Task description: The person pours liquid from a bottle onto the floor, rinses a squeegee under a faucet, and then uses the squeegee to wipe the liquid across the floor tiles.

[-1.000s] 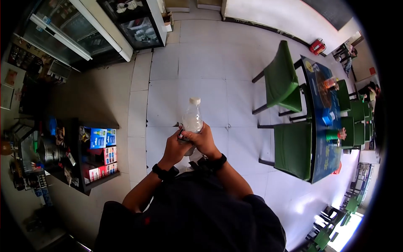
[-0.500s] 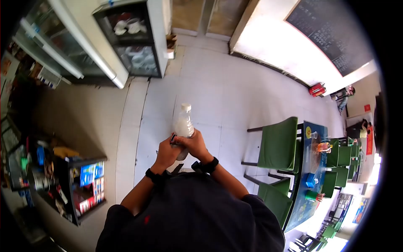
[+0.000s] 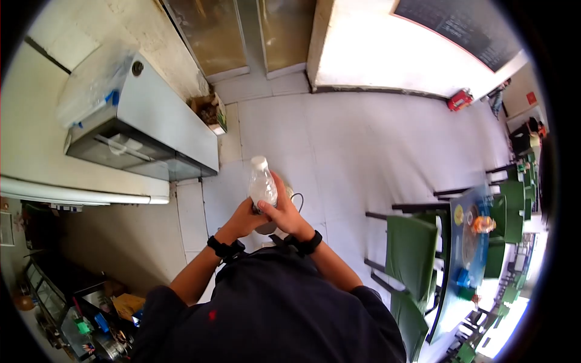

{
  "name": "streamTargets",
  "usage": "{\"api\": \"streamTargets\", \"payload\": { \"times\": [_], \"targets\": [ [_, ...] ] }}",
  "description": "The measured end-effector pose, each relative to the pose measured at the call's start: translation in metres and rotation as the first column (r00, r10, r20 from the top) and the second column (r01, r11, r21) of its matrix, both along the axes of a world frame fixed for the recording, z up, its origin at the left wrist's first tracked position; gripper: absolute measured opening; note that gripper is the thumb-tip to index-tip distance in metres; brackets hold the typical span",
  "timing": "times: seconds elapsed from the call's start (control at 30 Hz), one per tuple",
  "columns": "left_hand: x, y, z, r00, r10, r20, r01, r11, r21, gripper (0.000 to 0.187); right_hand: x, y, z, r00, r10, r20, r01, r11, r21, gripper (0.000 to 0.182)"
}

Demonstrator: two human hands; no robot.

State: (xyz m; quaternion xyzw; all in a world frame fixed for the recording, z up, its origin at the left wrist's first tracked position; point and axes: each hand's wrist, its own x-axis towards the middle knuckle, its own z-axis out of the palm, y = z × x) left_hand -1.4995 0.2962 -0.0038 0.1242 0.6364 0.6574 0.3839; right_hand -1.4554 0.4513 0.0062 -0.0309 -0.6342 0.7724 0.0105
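A clear plastic bottle (image 3: 262,183) with a white cap stands nearly upright in front of my body, whitish inside. My left hand (image 3: 243,219) is wrapped round its lower part from the left. From the right, my right hand (image 3: 287,212) grips it, with the thumb across the front and fingers behind. The bottle's base is mostly hidden by the hands. Both wrists wear black bands. A thin dark loop shows just beyond my right hand.
Green chairs (image 3: 411,251) line a blue table (image 3: 463,260) on the right. A glass-doored cabinet (image 3: 166,121) stands at the left, with a box (image 3: 212,115) of items beside it. A fire extinguisher (image 3: 460,100) is by the far wall. Cluttered shelving (image 3: 91,302) lies lower left.
The view has turned and moved forward, so the cabinet is closer and lower. My right hand has shifted higher on the bottle, its fingers now behind it. Both hands still hold it.
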Motion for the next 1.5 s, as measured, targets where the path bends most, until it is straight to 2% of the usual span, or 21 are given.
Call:
{"api": "streamTargets", "payload": {
  "times": [0.07,0.13,0.2,0.27,0.37,0.47,0.5,0.6,0.63,0.67,0.73,0.87,0.93,1.0,1.07,1.13,1.2,1.27,1.33,1.4,1.5],
  "targets": [
    [-0.056,0.018,-0.005,0.990,-0.094,-0.108,0.084,0.992,-0.088,0.052,-0.047,0.019,-0.001,0.994,0.099,-0.052,-0.085,0.971,0.222,0.084],
    [-0.098,0.040,0.008,0.960,-0.172,-0.222,0.140,0.979,-0.150,0.054,-0.095,0.041,0.017,0.980,0.186,-0.067,-0.163,0.952,0.259,0.087],
    [-0.141,0.071,0.038,0.721,-0.015,-0.693,-0.069,0.993,-0.094,0.051,-0.148,0.063,0.027,0.961,0.244,-0.127,-0.172,0.893,0.416,0.090],
    [-0.186,0.085,0.052,0.809,0.163,-0.565,-0.191,0.982,0.009,0.040,-0.203,0.086,0.052,0.937,0.330,-0.114,-0.268,0.889,0.372,0.088],
    [-0.270,0.098,0.065,0.894,0.373,-0.247,-0.324,0.921,0.218,0.036,-0.293,0.116,0.070,0.922,0.238,-0.305,-0.108,0.915,0.388,0.079],
    [-0.351,0.095,0.043,0.850,0.346,-0.397,-0.314,0.938,0.146,0.039,-0.385,0.138,0.053,0.970,0.130,-0.204,-0.062,0.949,0.309,0.072],
    [-0.377,0.098,0.038,0.865,0.370,-0.337,-0.402,0.915,-0.027,0.043,-0.418,0.140,0.045,0.985,0.059,-0.163,-0.020,0.972,0.233,0.065],
    [-0.475,0.102,0.046,0.905,0.326,-0.274,-0.375,0.915,-0.149,0.049,-0.505,0.157,0.036,0.994,0.027,-0.102,0.004,0.959,0.285,0.060],
    [-0.511,0.116,0.061,0.728,0.455,-0.513,-0.491,0.868,0.074,0.049,-0.536,0.161,0.032,0.990,-0.015,-0.141,0.059,0.946,0.317,0.053],
    [-0.551,0.127,0.074,0.640,0.448,-0.624,-0.482,0.867,0.127,0.052,-0.568,0.170,0.027,0.990,-0.044,-0.134,0.085,0.945,0.315,0.053],
    [-0.631,0.145,0.054,0.851,0.248,-0.463,-0.376,0.903,-0.207,0.058,-0.623,0.190,0.028,0.994,-0.038,-0.098,0.072,0.924,0.375,0.045],
    [-0.751,0.196,0.026,0.754,0.185,-0.630,-0.373,0.910,-0.180,0.062,-0.724,0.233,0.043,0.979,-0.091,-0.180,0.164,0.878,0.449,0.038],
    [-0.796,0.226,0.054,0.741,0.209,-0.638,-0.361,0.925,-0.116,0.065,-0.779,0.254,0.046,0.972,-0.143,-0.188,0.211,0.884,0.418,0.033],
    [-0.869,0.251,0.028,0.875,0.030,-0.483,-0.279,0.847,-0.453,0.062,-0.837,0.278,0.040,0.952,-0.152,-0.266,0.255,0.875,0.411,0.030],
    [-0.920,0.281,0.011,0.769,0.125,-0.627,-0.341,0.910,-0.237,0.059,-0.905,0.301,0.039,0.921,-0.188,-0.340,0.309,0.884,0.351,0.029],
    [-0.978,0.317,0.023,0.771,0.145,-0.620,-0.345,0.913,-0.216,0.057,-0.954,0.323,0.045,0.903,-0.100,-0.419,0.287,0.864,0.414,0.029],
    [-1.017,0.339,0.021,0.873,0.196,-0.447,-0.330,0.912,-0.245,0.058,-1.002,0.348,0.043,0.935,-0.076,-0.345,0.201,0.918,0.341,0.028],
    [-1.067,0.359,0.008,0.741,0.232,-0.630,-0.452,0.867,-0.212,0.056,-1.084,0.382,0.052,0.927,0.027,-0.373,0.185,0.833,0.521,0.029],
    [-1.102,0.367,0.003,0.749,0.340,-0.569,-0.483,0.867,-0.118,0.054,-1.123,0.408,0.047,0.955,0.018,-0.295,0.115,0.896,0.428,0.030],
    [-1.150,0.373,0.006,0.796,0.352,-0.493,-0.542,0.778,-0.319,0.052,-1.169,0.445,0.055,0.977,-0.096,-0.191,0.177,0.862,0.475,0.034],
    [-1.199,0.359,-0.016,0.744,0.486,-0.460,-0.643,0.709,-0.290,0.051,-1.222,0.499,0.065,0.921,-0.317,-0.225,0.386,0.815,0.431,0.034]
  ]
}}
